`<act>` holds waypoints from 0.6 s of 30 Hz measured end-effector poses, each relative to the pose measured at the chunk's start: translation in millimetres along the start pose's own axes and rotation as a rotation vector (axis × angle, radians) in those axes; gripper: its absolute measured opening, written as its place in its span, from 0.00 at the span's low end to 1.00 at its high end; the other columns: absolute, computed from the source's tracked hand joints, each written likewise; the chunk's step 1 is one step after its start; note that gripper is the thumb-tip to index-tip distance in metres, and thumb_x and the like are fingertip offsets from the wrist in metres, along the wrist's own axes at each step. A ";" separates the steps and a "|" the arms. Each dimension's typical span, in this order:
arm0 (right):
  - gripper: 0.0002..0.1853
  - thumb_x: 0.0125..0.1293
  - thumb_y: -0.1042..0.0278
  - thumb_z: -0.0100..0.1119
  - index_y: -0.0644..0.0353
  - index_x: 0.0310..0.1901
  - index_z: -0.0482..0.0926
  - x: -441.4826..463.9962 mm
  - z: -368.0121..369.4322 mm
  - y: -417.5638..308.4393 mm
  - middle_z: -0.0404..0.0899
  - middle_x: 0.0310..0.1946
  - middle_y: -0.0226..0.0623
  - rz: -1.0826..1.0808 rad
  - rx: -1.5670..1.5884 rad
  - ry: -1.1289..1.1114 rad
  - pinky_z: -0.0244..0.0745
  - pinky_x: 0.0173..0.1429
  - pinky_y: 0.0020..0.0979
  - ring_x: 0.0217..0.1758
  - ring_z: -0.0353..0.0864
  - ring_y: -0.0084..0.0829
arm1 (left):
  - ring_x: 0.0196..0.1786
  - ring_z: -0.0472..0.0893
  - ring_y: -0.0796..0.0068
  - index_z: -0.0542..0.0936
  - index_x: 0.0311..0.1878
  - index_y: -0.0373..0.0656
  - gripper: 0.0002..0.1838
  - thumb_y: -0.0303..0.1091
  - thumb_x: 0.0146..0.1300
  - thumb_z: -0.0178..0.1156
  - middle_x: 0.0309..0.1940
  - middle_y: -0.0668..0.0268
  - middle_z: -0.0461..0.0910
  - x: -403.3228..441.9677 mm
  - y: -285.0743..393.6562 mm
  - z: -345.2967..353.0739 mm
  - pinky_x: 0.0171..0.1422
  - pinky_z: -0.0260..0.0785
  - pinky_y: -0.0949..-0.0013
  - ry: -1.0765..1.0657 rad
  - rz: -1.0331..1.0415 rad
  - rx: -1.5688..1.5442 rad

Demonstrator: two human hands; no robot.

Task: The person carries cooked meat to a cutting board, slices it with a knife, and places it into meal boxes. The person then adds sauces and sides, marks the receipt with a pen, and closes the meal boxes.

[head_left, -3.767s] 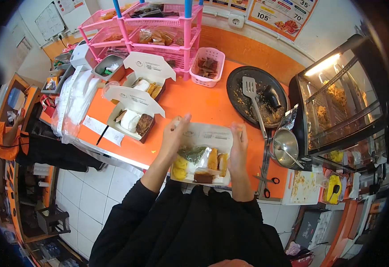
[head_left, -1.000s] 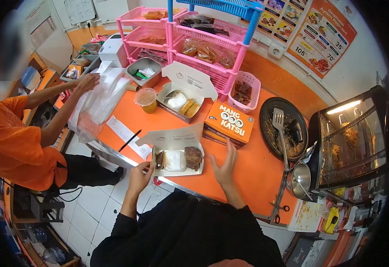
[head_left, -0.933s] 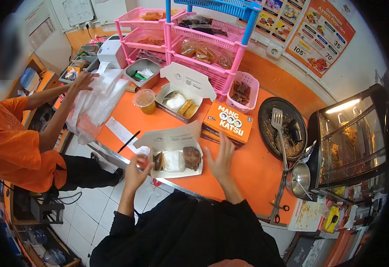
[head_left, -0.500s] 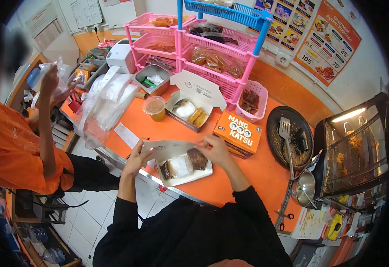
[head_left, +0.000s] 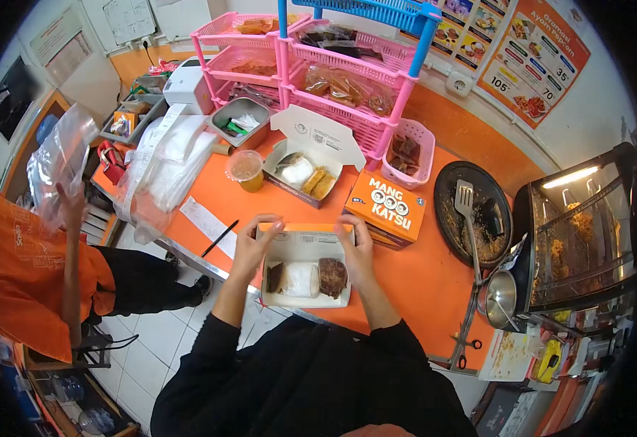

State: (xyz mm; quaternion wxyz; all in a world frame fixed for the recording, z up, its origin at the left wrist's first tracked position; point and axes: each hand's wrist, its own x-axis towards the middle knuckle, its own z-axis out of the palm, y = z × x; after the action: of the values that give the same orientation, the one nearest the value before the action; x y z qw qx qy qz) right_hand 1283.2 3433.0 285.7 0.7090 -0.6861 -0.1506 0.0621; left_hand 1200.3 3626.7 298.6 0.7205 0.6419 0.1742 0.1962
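Note:
In front of me on the orange table is an open cardboard food box (head_left: 270, 295). White rice wrapped in paper or plastic (head_left: 302, 280), a brown patty (head_left: 332, 277) and a dark sachet (head_left: 275, 278) lie inside it. My left hand (head_left: 249, 246) is closed on the left corner of the raised lid (head_left: 304, 228). Its right corner is pinched by my right hand (head_left: 358, 244). Just beyond stands a second open food box (head_left: 326, 134) with rice and golden fried pieces. To the right of it is a closed orange box (head_left: 383, 209) marked "Mang Katsu".
A lidded cup of drink (head_left: 247, 172), a pen (head_left: 220, 238) and a paper slip (head_left: 205, 222) lie left. A dark pan (head_left: 450, 193) with a spatula (head_left: 467, 211) and scissors (head_left: 466, 349) are right. Pink racks (head_left: 340, 102) stand behind. A co-worker (head_left: 27, 269) handles a plastic bag (head_left: 60, 164).
The box has turned square to me, and its lid now bends over at the top. Both hands have shifted to the lid's corners. The co-worker's bag has opened out, and a pen has come into sight.

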 end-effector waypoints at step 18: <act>0.31 0.67 0.70 0.60 0.61 0.69 0.60 -70.6 -57.8 -11.8 0.55 0.71 0.42 0.362 -0.084 -0.460 0.57 0.71 0.30 0.72 0.58 0.31 | 0.63 0.69 0.57 0.62 0.70 0.45 0.32 0.38 0.65 0.61 0.65 0.53 0.64 -78.2 -38.5 -45.0 0.66 0.63 0.60 -0.379 0.242 0.622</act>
State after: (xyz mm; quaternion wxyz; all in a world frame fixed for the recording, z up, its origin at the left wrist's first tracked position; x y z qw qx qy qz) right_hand 1232.2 3356.4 287.5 0.6048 -0.6984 -0.1847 0.3351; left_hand 1112.5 3621.8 255.1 0.4822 0.8708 0.0122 0.0953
